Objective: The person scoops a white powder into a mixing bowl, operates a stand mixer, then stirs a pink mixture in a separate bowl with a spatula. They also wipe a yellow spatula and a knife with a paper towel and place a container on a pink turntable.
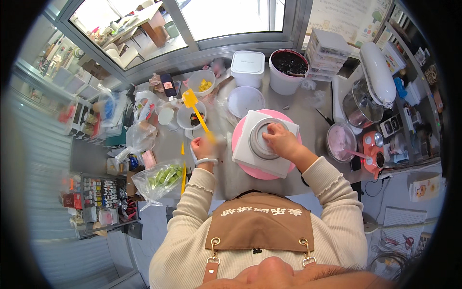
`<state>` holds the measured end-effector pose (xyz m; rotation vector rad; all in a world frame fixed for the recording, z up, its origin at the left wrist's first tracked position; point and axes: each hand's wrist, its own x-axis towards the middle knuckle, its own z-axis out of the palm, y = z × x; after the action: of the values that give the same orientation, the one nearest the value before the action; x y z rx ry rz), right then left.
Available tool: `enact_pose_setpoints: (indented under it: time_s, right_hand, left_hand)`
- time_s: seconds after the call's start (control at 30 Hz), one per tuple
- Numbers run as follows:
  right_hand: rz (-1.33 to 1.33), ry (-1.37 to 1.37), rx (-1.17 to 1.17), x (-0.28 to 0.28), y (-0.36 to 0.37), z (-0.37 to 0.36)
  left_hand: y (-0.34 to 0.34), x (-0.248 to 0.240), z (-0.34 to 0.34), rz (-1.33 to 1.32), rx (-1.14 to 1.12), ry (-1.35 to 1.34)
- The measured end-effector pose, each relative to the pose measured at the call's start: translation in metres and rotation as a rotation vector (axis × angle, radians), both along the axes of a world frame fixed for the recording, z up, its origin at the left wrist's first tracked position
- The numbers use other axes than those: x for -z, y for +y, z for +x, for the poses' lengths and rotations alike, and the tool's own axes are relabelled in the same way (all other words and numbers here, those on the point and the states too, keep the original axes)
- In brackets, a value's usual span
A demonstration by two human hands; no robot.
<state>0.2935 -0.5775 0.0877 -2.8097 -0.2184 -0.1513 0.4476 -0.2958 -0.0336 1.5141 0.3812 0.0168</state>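
My left hand (208,148) is closed around the handle of a yellow spatula (191,99), its blade raised toward the window. Motion smears part of this hand. On the right, my right hand (283,140) rests over a round silver cake tin (260,153), its fingers bent down inside the rim. Beneath the tin lies a square white board (245,153), set on a pink turntable (239,169). What the right fingertips touch inside the tin is partly hidden.
Left are a bowl of dark fruit (185,120), a bowl of yellow pieces (201,79) and a bag of green fruit (166,177). Behind stand a lidded white tub (248,67) and a dark-filled bucket (285,85). A pink-cream bowl (340,139) and stand mixer (378,72) are right.
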Motion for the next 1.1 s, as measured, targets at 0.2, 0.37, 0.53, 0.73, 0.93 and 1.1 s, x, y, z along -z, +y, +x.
enact_pose_setpoints:
  time_s: [0.2, 0.37, 0.53, 0.73, 0.93, 1.1]
  right_hand:
    - [-0.005, -0.002, -0.02, 0.011, -0.001, 0.007]
    - [-0.081, 0.087, -0.03, 0.01, 0.001, 0.01]
    - [-0.083, 0.115, -0.024, 0.003, 0.003, 0.009]
    - [-0.018, 0.05, -0.019, 0.006, 0.003, 0.009]
    - [0.112, -0.002, -0.004, -0.012, -0.01, 0.002]
    - [0.045, 0.084, 0.155, -0.038, -0.022, -0.008]
  left_hand:
    - [0.039, 0.014, 0.067, -0.358, -0.031, 0.396]
    - [0.039, 0.035, 0.109, -0.381, -0.073, 0.456]
    - [0.031, 0.041, 0.126, -0.465, -0.214, 0.4]
    - [0.043, 0.043, 0.153, -0.474, -0.181, 0.327]
    - [0.033, -0.013, 0.108, 0.017, -0.111, -0.007]
    - [-0.039, -0.062, -0.01, -0.039, 0.719, -0.142]
